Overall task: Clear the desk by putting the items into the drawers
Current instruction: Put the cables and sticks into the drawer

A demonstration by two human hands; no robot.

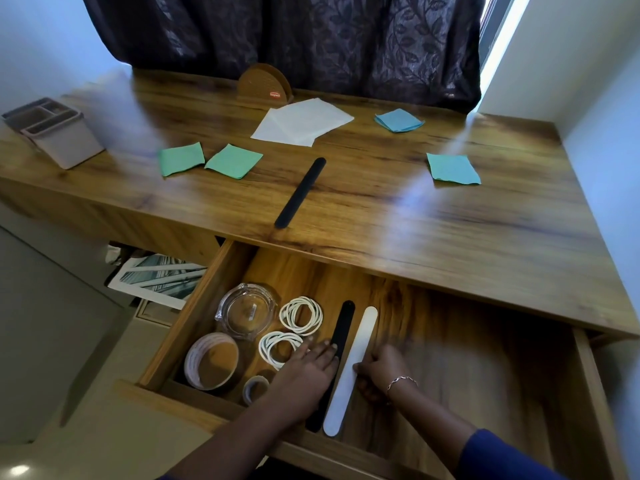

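**Desk drawer, open, with contents and two hands at work**

1. Drawer [450, 344]: pulled out from under the wooden desk [415, 220].
2. Black strip [343, 323]: flat, with rounded ends, lying lengthwise on the drawer floor.
3. White strip [358, 344]: same shape, just beside the black one on its right and parallel to it.
4. Left hand [308, 368]: fingers straight and spread. It lies flat across the black strip, holding nothing, with its fingertips by the nearer bundle of white rings [277, 346].
5. Right hand [379, 370]: fingers curled, thumb against the right edge of the white strip. Whether it pinches the strip cannot be told. There is a thin bracelet [401, 380] at the wrist.
6. Left end of the drawer: a clear glass dish [246, 310], a second bundle of white rings [301, 315], a large tape roll [211, 360] and a small tape roll [255, 388].
7. On the desk top: a second black strip [300, 192] near the front edge, lying at an angle; two green paper squares [181, 159] side by side to the left; two blue paper squares [453, 168] well apart on the right; and white sheets [301, 122] in front of a brown half-round holder [263, 85].
8. Far left: a grey compartmented organiser [55, 131].
9. Behind the desk: a dark patterned curtain [277, 36].
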